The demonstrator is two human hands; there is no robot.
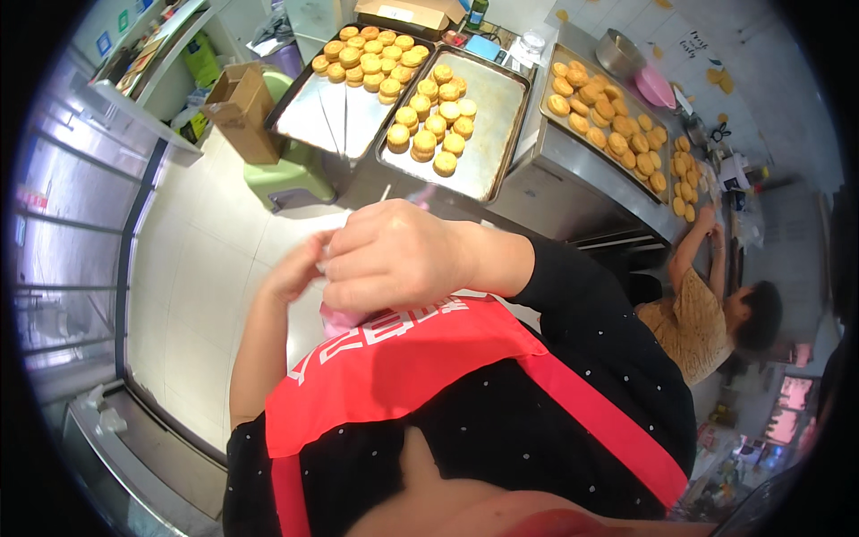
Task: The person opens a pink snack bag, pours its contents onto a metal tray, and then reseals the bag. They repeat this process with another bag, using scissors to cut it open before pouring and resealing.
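Note:
My right hand [392, 258] is raised before my chest, back of the hand up, fingers curled in. Against its fingertips is my left hand [298, 265], partly blurred and partly hidden behind it; whether either holds anything cannot be seen. A blurred pinkish item with a thin pale stick [386, 192] shows just beyond the hands. Below them lies the bib of a red apron [402, 356] with white lettering. Farther off, round golden pastries [424, 142] stand on a metal baking tray [500, 127], and more fill the upper part of a second tray [315, 111] to its left.
A green plastic stool [292, 178] with a cardboard box [245, 111] stands front left. On the steel counter at right lies another pastry tray [553, 60], near a metal bowl [619, 52] and pink basin [654, 86]. Another person [694, 322] works at the right counter.

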